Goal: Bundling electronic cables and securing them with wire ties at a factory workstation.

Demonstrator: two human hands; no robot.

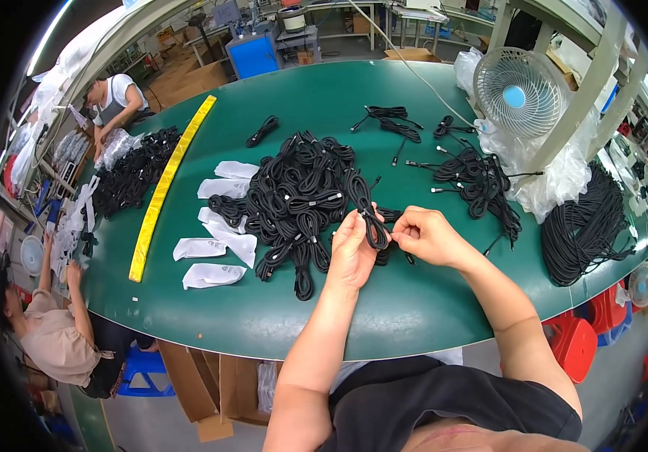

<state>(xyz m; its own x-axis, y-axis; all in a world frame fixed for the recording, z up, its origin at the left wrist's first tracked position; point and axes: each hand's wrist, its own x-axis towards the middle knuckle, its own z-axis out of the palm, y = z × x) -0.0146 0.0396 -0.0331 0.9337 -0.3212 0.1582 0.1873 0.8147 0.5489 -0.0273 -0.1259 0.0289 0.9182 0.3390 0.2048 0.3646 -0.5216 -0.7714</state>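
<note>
A coiled black cable [358, 191] stands upright in my left hand [352, 252], whose fingers and thumb close round its lower part. Just to its right, my right hand [428, 235] is closed in a pinch by the coil's lower end; what the fingertips hold is too small to make out. Directly behind and left of my left hand lies a big heap of coiled black cables [294, 188]. Several white plastic sleeves [211, 276] are spread along the heap's left side. Looser black cables [474, 177] with pale plug ends lie beyond my right hand.
A yellow tape strip [169, 192] crosses the green table [279, 324] at left. Past it are more black cables [132, 173] and two people. At right stand a white fan [516, 94], clear plastic bags [557, 177] and a large cable pile [587, 226]. Red stools [571, 346] stand below.
</note>
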